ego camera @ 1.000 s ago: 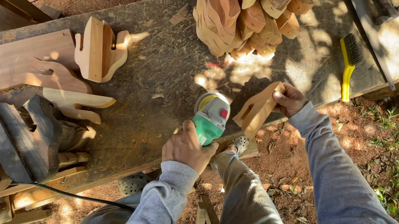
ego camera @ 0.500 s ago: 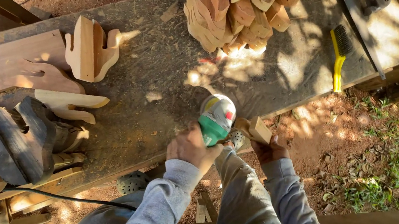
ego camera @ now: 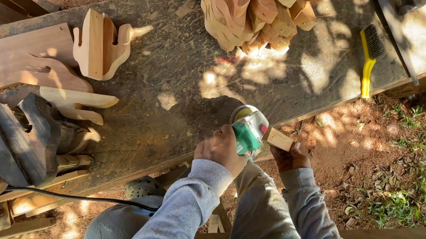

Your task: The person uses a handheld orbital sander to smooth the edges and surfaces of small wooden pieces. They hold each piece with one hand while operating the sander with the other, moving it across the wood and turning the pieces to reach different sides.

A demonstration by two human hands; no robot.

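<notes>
Two hands at work: left hand point(ego camera: 221, 147) clenched on the grinder point(ego camera: 248, 129), right hand point(ego camera: 290, 157) grasping the block point(ego camera: 279, 139) just off the table point(ego camera: 176, 97) edge, six o'clock of the wood stack point(ego camera: 258, 7). Sanding appears underway; the next pass calls for a firm, steady hold.

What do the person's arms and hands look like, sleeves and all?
Both arms wear long grey knit sleeves with ribbed cuffs that end at the wrists. The left hand and right hand are bare: no gloves, and no rings or watch can be made out. The right sleeve lies in shade and looks darker than the sunlit left one.
</notes>
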